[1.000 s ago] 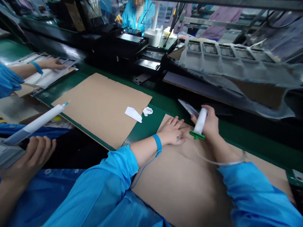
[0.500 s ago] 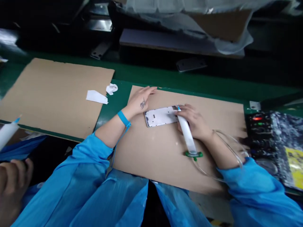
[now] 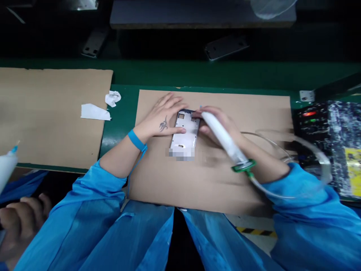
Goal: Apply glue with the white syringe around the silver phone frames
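A pale phone frame (image 3: 184,130) with dark ends lies roughly upright in view on the cardboard sheet (image 3: 175,184). My left hand (image 3: 163,118) lies at its left side with fingers stretched out, the thumb resting on the frame and the fingertips by its top corner. My right hand (image 3: 222,124) is closed round a white dispensing syringe (image 3: 221,135), which slants up to a blue tip near the frame's top right. Fingers of that hand reach the frame's right edge; whether the tip touches it I cannot tell. A clear tube (image 3: 270,194) runs from the syringe's green cap.
White paper scraps (image 3: 94,112) lie left, beside a second cardboard sheet (image 3: 56,116). Phone-like pieces (image 3: 227,47) lie beneath the shelf (image 3: 197,15). A control box (image 3: 313,131) with lit displays stands right. Another person's hand (image 3: 25,218) and syringe (image 3: 7,165) are at lower left.
The phone frame has turned from lying sideways to nearly upright in view. My left thumb has come onto it. The syringe has tilted, its green cap swinging right and up; the view has shifted.
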Motion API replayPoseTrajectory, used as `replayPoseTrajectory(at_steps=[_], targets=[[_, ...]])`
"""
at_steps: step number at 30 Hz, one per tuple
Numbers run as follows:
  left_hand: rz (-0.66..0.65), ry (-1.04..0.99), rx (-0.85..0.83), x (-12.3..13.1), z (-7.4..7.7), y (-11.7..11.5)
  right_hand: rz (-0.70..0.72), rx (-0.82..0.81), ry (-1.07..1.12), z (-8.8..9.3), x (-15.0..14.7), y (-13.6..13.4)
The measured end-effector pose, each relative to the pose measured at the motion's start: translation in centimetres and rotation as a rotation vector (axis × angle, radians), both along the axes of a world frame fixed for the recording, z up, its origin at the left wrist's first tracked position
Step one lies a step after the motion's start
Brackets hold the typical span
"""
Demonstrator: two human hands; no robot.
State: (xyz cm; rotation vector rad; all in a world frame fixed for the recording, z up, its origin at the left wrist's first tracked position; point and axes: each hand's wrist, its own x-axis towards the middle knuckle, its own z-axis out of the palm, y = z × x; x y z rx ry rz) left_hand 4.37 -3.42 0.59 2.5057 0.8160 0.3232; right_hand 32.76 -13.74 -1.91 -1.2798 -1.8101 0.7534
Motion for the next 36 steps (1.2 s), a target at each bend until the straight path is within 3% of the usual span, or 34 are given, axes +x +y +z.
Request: replayPoseTrajectory(at_steps=[4, 6, 14, 23, 28, 36], targets=[[-0.010, -0.006, -0.002, -0.3, 0.3, -0.1, -0.372, -0.085, 0.480, -0.3, -1.5, 2.2], [0.009, -0.040, -0.007, -0.4, 0.2, 0.0, -0.436, -0.119, 0.551, -0.2, -1.9, 2.8], [0.065, -0.020, -0.072, 0.1, 0.7, -0.2, -0.050, -0.187, 0.223, 2.1, -2.5, 1.3], [0.033, -0.198, -0.085, 0.0, -1.7, 0.3, -0.133, -0.124, 0.241, 1.2, -3.8, 1.9], [0.019, -0.213, -0.071, 0.0, -1.7, 0.3, -0.055, -0.115, 0.184, 1.3, -3.4, 1.6], [0.004, -0.238, -0.056, -0.1, -1.9, 0.2, -0.053, -0.058, 0.161, 1.5, -3.8, 1.7]])
